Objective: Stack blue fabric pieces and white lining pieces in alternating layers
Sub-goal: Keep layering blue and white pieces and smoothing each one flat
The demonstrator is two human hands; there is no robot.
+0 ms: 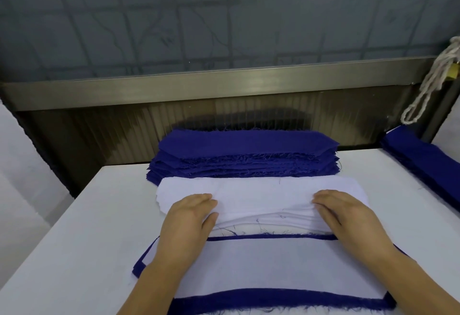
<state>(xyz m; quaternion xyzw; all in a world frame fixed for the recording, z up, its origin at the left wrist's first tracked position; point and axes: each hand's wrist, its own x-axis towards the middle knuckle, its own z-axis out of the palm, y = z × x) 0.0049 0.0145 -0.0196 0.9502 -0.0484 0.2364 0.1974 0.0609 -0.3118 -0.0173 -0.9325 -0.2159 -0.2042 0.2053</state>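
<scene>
Head view of a white table set against a ribbed dark panel below a metal rail. Nearest the viewer lies the layered stack: a white lining piece on top, with the blue fabric piece beneath showing as a narrow frayed border along the near, far and left edges. Just beyond it, touching its far edge, sits a pile of white lining pieces, its near edges rumpled and slightly lifted. Behind that pile, against the panel, stands a taller pile of blue fabric pieces with fraying edges. A second blue pile lies along the table's right edge, well apart from the others, below a hanging loop of pale cord.

The left hand rests on the left end of the white pile, fingers extended and close together, fingertips pressing the top sheet. The right hand mirrors it on the right end, fingers likewise flat, pointing inward. Neither hand curls round any cloth; both forearms cross over the layered stack.
</scene>
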